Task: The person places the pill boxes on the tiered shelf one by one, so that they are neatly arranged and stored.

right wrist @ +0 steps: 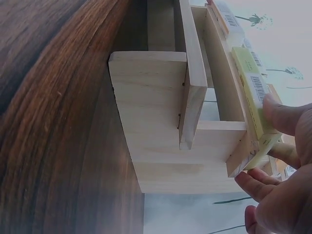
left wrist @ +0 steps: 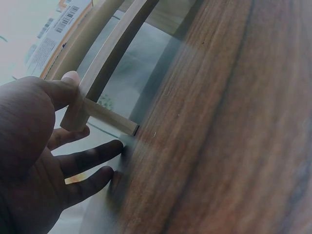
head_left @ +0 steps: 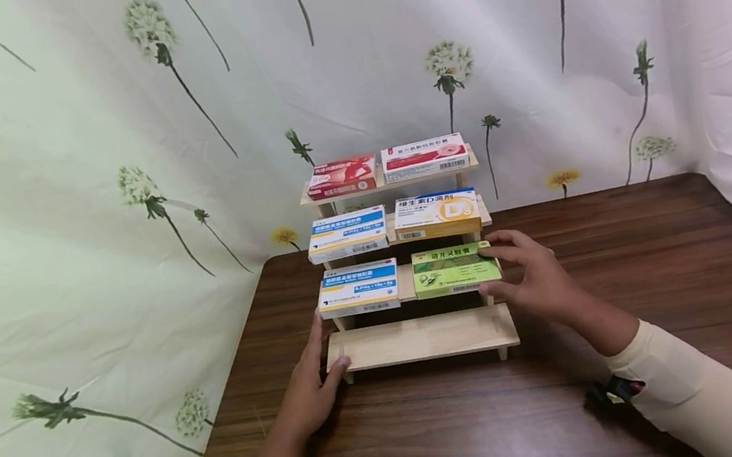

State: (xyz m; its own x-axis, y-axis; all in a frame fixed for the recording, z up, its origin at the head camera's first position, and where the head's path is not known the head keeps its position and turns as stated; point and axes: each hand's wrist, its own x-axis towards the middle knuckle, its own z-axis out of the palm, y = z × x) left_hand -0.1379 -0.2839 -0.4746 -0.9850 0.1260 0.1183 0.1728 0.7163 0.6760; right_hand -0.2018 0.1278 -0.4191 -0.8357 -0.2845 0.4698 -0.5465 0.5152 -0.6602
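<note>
A wooden tiered rack (head_left: 423,336) bears medicine boxes on its upper three shelves; its lowest shelf is bare. My right hand (head_left: 538,278) pinches the right end of a green medicine box (head_left: 453,272) on the second shelf from the bottom. In the right wrist view, the thumb lies on the box's barcoded face and other fingers are behind and under the shelf end. My left hand (head_left: 307,389) grips the left end of the lowest shelf, thumb over the board (left wrist: 117,51) and index finger at its other side. The remaining left fingers are spread.
Beside the green box lies a blue-and-white box (head_left: 358,289). Above are another blue-and-white box (head_left: 347,233) and a yellow-and-white one (head_left: 436,212). The top shelf bears a red box (head_left: 341,176) and a red-and-white box (head_left: 425,157). A flowered curtain (head_left: 343,68) hangs behind the brown table (head_left: 435,422).
</note>
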